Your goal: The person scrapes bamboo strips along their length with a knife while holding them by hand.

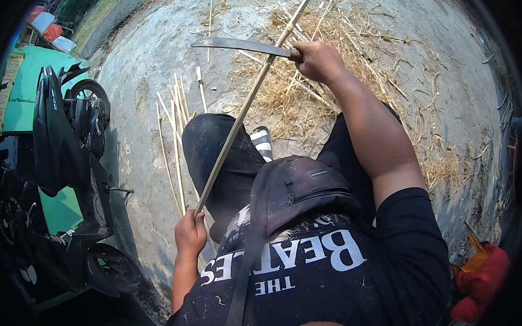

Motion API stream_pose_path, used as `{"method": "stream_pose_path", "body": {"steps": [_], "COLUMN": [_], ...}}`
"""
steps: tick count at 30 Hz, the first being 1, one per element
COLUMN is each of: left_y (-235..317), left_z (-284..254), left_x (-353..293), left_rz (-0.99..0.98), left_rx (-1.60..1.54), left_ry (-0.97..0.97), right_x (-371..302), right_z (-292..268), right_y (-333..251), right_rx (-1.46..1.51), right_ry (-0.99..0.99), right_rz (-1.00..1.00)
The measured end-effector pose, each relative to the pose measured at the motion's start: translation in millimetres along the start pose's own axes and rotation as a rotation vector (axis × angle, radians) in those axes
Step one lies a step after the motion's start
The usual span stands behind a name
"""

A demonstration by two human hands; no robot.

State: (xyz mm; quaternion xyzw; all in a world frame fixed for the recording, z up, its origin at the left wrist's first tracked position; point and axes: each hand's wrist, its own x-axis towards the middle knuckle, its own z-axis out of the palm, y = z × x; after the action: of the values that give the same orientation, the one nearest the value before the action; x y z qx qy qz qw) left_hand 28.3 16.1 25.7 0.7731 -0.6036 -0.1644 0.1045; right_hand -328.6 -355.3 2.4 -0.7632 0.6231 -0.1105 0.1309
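My left hand [190,234] is closed around the lower end of a long, pale bamboo strip [233,136]. The strip slants up and away to the right, passing over my left thigh [209,155]. In my right hand [318,61] is the short wooden handle of a long-bladed knife [236,44]. Its blade points left and crosses the upper part of the strip, close to the handle. Whether the edge bites into the bamboo, I cannot tell. Below the blade, curly shavings [286,103] cover the ground between and beyond my knees.
Several bamboo strips [176,134] lie on the concrete [140,176] beside my left leg. A dark motorcycle [71,150] stands at the left. My striped sandal [262,144] shows between my legs. Red cloth [482,283] lies at the lower right. A dark bag [303,190] rests against my body.
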Motion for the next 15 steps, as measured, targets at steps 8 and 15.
{"method": "stream_pose_path", "body": {"steps": [8,15], "left_y": [-4.2,-9.0], "left_z": [2.7,12.1], "left_x": [-1.2,0.3], "left_rz": [-0.017,-0.017], "left_rx": [0.145,0.162], "left_ry": [0.165,0.191], "right_x": [-15.1,19.7], "right_z": [10.1,24.0], "right_y": [-24.7,27.4], "right_rx": [-0.178,0.27], "right_ry": [-0.052,0.066], "right_rz": [-0.465,0.096]}}
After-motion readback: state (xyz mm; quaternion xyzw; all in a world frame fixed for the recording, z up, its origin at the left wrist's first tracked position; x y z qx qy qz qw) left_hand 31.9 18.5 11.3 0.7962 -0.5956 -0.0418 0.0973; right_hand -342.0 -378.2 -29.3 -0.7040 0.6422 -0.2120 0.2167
